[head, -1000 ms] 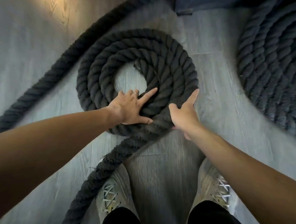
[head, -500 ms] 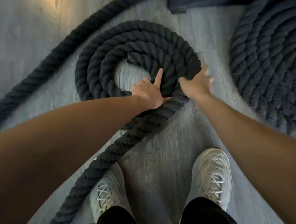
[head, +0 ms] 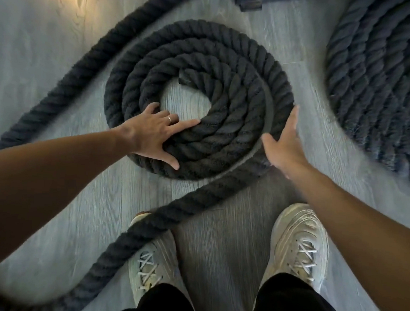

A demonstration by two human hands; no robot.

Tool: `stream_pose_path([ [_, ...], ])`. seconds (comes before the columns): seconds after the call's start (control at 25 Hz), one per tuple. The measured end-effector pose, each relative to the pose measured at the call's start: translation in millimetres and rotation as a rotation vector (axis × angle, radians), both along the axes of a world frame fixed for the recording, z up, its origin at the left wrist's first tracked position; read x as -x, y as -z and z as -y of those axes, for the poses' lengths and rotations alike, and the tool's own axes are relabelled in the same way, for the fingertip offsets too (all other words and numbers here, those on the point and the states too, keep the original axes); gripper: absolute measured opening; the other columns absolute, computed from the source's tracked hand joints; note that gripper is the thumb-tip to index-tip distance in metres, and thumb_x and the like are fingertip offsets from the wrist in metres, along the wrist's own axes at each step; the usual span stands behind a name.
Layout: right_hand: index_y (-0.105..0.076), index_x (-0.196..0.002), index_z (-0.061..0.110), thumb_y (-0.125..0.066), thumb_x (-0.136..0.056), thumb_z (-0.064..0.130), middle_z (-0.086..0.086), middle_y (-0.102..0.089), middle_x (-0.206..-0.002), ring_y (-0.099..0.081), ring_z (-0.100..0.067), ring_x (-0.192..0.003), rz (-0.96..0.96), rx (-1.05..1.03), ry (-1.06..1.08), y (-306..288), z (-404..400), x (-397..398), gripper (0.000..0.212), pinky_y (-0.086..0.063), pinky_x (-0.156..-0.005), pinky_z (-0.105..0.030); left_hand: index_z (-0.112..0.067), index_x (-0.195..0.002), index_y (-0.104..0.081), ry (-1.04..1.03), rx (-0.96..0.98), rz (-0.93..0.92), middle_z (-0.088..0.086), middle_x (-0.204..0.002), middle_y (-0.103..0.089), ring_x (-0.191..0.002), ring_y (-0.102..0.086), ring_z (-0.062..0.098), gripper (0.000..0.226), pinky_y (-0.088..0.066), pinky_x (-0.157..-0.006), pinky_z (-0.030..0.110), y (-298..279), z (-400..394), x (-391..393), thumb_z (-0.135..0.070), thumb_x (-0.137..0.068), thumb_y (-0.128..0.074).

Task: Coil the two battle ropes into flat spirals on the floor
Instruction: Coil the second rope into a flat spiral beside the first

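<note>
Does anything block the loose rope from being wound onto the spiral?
Partly. The loose rope runs over the toe of the left shoe, so that foot is in the way. Both hands, left hand and right hand, already touch the spiral.

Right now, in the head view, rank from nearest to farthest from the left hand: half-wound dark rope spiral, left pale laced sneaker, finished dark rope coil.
1. Half-wound dark rope spiral: under the left hand.
2. Left pale laced sneaker: below, near the frame's bottom.
3. Finished dark rope coil: far right.

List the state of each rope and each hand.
Near rope: partly coiled flat, long tail loose across the floor.
Far rope: flat spiral, cut off by the frame edge.
Left hand: fingers spread, pressing the coil.
Right hand: open, against the coil's outer edge.
</note>
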State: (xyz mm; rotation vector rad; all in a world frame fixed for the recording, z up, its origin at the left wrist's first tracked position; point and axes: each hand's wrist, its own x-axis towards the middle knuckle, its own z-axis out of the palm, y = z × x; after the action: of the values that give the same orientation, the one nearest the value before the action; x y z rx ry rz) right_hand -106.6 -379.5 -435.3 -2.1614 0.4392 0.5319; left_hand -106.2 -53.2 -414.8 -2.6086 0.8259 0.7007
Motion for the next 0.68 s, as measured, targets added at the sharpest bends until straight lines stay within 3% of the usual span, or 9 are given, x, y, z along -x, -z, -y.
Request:
stream_pose_path([
  [0.08, 0.022, -0.154, 0.039, -0.053, -0.099, 0.03, -0.014, -0.034, -0.153, -0.055, -0.022, -0.089, 0.031, 0.139, -0.06, -1.6, 2.9, -26.7, 0.094, -0.049, -0.058, -0.026, -0.036, -0.148, 0.038, 0.034, -0.038, 0.023, 0.01, -0.137, -0.049, -0.123, -0.049, 0.028, 0.121, -0.035, -0.106, 0.052, -1.8, 11.6, -1.6, -0.103, -0.064, -0.016],
  [0.16, 0.022, -0.154, 0.037, -0.054, -0.098, 0.028, -0.019, -0.031, -0.152, -0.054, -0.028, -0.091, 0.032, 0.242, -0.111, -8.9, 1.4, -51.2, 0.095, -0.055, -0.068, -0.039, -0.035, -0.146, 0.041, -0.03, -0.067, 0.03, 0.015, -0.14, -0.048, -0.122, -0.05, 0.03, 0.119, -0.042, -0.098, 0.052, -3.6, 25.8, 3.2, -0.102, -0.063, -0.012],
  [0.24, 0.02, -0.155, 0.036, -0.053, -0.098, 0.026, -0.023, -0.025, -0.155, -0.053, -0.032, -0.096, 0.057, 0.336, -0.192, -15.0, -1.9, -67.4, 0.093, -0.052, -0.069, -0.039, -0.036, -0.147, 0.04, -0.192, -0.082, 0.025, 0.019, -0.145, -0.044, -0.125, -0.048, 0.033, 0.117, -0.043, -0.095, 0.055, -5.4, 51.0, 6.4, -0.1, -0.063, -0.012],
  [0.36, 0.008, -0.158, 0.037, -0.053, -0.097, 0.027, -0.022, -0.023, -0.156, -0.047, -0.041, -0.123, 0.173, 0.401, -0.295, -30.7, -12.0, -95.1, 0.087, -0.046, -0.093, -0.043, -0.035, -0.148, 0.037, -0.505, -0.054, -0.004, 0.021, -0.154, -0.035, -0.131, -0.042, 0.038, 0.112, -0.041, -0.097, 0.062, -3.3, 104.3, -1.6, -0.095, -0.074, -0.021],
  [0.44, 0.001, -0.159, 0.037, -0.054, -0.097, 0.023, -0.022, -0.02, -0.159, -0.042, -0.042, -0.131, 0.216, 0.437, -0.34, -41.9, -16.6, -116.7, 0.085, -0.043, -0.096, -0.042, -0.033, -0.149, 0.036, -0.634, -0.031, -0.039, 0.02, -0.156, -0.033, -0.132, -0.041, 0.039, 0.105, -0.041, -0.097, 0.063, 0.5, 132.9, -5.3, -0.086, -0.085, -0.029],
  [0.56, -0.006, -0.159, 0.038, -0.051, -0.098, 0.021, -0.022, -0.013, -0.162, -0.041, -0.042, -0.133, 0.199, 0.479, -0.334, -39.5, -12.8, -119.4, 0.077, -0.043, -0.098, -0.041, -0.031, -0.149, 0.037, -0.672, -0.017, -0.062, 0.019, -0.157, -0.032, -0.132, -0.041, 0.04, 0.104, -0.043, -0.095, 0.061, 3.1, 148.6, -3.6, -0.08, -0.089, -0.033],
  [0.68, 0.0, -0.16, 0.032, -0.043, -0.102, 0.028, -0.024, -0.006, -0.163, -0.042, -0.043, -0.132, 0.126, 0.402, -0.141, -25.1, -21.4, -85.5, 0.072, -0.044, -0.1, -0.046, -0.031, -0.15, 0.036, -0.617, 0.006, -0.036, 0.016, -0.151, -0.04, -0.127, -0.047, 0.035, 0.11, -0.044, -0.091, 0.056, 5.1, 140.1, 0.5, -0.088, -0.082, -0.029],
])
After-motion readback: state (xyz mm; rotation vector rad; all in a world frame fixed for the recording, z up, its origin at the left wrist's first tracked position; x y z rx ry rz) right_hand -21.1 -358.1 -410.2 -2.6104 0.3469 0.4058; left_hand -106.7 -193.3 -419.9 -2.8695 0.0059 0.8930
